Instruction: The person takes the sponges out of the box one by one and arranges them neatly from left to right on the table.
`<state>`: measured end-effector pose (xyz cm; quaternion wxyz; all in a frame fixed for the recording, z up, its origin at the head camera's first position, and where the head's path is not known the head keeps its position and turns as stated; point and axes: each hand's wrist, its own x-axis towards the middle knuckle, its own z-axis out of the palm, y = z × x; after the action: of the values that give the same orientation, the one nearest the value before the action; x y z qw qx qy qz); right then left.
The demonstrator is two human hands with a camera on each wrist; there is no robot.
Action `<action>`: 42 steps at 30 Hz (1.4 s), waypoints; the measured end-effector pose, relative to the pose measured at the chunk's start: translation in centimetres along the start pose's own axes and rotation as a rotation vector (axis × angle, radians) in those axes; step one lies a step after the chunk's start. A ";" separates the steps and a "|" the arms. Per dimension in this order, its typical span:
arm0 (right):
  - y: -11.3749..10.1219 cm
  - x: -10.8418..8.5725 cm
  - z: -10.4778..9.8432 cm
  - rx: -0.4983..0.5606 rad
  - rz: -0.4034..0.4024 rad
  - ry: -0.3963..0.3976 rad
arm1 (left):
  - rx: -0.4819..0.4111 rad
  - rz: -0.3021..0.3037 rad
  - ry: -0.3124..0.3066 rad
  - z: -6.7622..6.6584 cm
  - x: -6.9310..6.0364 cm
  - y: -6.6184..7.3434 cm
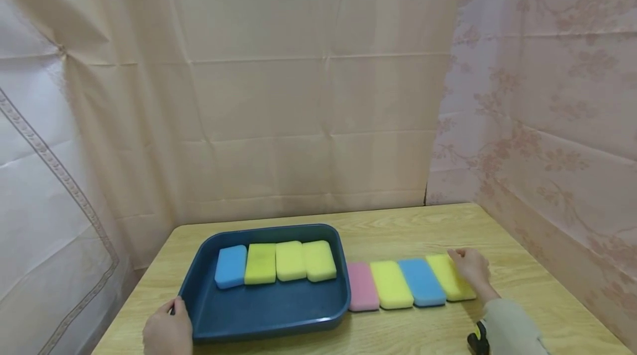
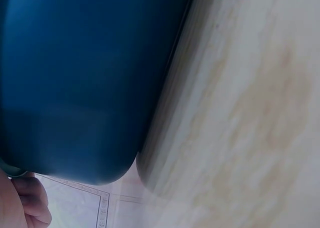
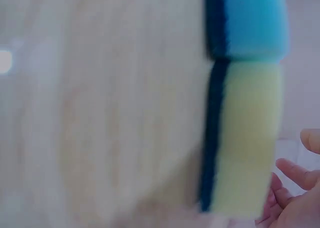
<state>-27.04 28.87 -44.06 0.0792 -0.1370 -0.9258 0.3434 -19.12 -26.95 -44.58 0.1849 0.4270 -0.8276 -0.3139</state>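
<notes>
A dark blue tray (image 1: 259,313) stands at the left of the table. My left hand (image 1: 169,328) grips its left rim near the front corner; in the left wrist view curled fingers (image 2: 33,200) show at the tray's edge. Inside the tray lie a blue sponge (image 1: 231,266), an olive-yellow one (image 1: 260,264) and two pale yellow ones (image 1: 291,261). Right of the tray, a pink sponge (image 1: 363,287), a yellow one (image 1: 391,285), a blue one (image 1: 421,282) and another yellow sponge (image 1: 448,280) form a row. My right hand (image 1: 470,267) is at that last sponge, thumb and fingers spread beside it; contact is unclear.
The wooden table (image 1: 398,228) reaches back to a beige curtain (image 1: 308,123). Flowered cloth (image 1: 557,123) hangs along the right side, white cloth (image 1: 40,205) on the left. A black strap mount (image 1: 479,338) sits at my right wrist.
</notes>
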 end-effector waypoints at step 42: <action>-15.0 -4.6 7.5 0.381 -0.352 -0.012 | -0.043 0.025 0.042 -0.3 -0.4 0.1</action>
<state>-27.42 11.98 -40.09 0.1568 0.0456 -0.8543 0.4935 -18.72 -26.68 -44.31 0.2154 0.4190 -0.8220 -0.3201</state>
